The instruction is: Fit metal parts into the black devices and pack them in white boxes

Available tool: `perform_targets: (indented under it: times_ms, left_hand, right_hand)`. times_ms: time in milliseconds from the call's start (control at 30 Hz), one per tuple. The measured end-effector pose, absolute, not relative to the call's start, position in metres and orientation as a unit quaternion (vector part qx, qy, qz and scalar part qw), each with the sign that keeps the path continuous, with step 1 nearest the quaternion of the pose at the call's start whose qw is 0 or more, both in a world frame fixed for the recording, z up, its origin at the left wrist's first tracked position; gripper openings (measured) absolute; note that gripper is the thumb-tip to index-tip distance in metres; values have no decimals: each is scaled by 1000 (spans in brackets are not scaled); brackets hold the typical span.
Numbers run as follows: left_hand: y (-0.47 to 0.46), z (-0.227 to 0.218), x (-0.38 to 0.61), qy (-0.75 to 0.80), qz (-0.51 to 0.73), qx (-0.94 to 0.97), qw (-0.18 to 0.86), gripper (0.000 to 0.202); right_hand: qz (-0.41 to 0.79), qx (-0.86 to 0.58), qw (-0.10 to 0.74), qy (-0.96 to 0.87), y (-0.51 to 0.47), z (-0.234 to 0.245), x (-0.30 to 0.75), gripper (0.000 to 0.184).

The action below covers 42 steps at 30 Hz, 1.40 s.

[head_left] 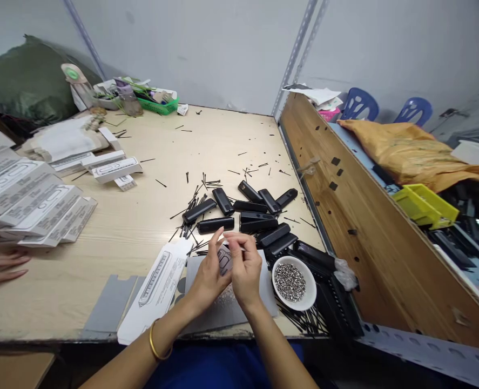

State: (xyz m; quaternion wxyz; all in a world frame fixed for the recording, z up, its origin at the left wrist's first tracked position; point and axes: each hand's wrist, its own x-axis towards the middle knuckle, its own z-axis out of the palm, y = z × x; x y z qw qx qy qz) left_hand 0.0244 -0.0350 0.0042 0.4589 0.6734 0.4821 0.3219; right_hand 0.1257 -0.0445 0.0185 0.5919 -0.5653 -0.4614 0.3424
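In front of me, my left hand (207, 280) has its fingers around a small printed carton (224, 259) with a dark rounded outline on its face. My right hand (246, 269) pinches at the carton's upper end; the fingers hide most of it. Under both hands lies a grey sheet (265, 296). To the left rests a flat white carton (158, 286) printed with a long tool drawing. A white bowl (277, 296) of small metal bits (290, 282) stands by my right hand. Black handle-like pieces (215, 225) lie just beyond my fingers.
Stacked printed cartons (28, 197) fill the left side, with another person's hand (0, 273) below them. Thin black rods (198, 200) are scattered about the wooden table (174, 146). A wooden partition (344, 216) borders the right. A green basket (158, 105) sits at the back.
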Motion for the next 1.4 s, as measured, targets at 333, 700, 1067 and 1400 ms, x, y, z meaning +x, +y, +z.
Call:
perform_targets:
  times_ms: [333,700,1067,1400]
  left_hand:
    - [-32,10,28,474,306,688,455,81]
    - [-35,-8,28,482,328,700,412,73]
    - [-31,9,28,492,323,686,427,63]
    - [21,-11,-165,765,75,615,175,73]
  right_hand:
    - [397,-535,595,-450,-49,8,137,26]
    - [373,-583,580,-430,-47,18,131,28]
    - [138,-491,566,-648,-48,-1,126,26]
    - [193,-763,350,-508,-119,-36,277,21]
